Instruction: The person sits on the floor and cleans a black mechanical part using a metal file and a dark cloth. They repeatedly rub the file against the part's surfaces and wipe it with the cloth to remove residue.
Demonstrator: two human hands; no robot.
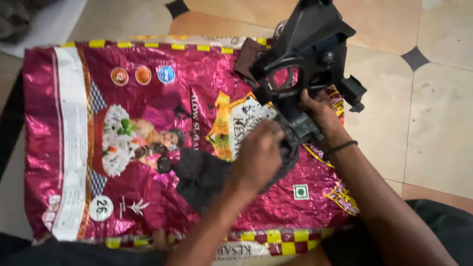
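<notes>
**Both hands on a black plastic part above a shiny sack**

The right hand point(320, 112) grips the black plastic part point(303, 64) from below, fingers closed around its lower end. The left hand point(258, 155) presses a dark cloth point(207, 180) against that end, fingers curled on the cloth. Part and cloth sit over the pink sack point(148, 138) spread flat on the tiled floor point(433, 113).

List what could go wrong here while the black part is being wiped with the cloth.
1. The right hand alone holds the black plastic part above the tiled floor; it may slip and drop.
2. The dark cloth under the left hand could snag on the part's jutting edges.
</notes>
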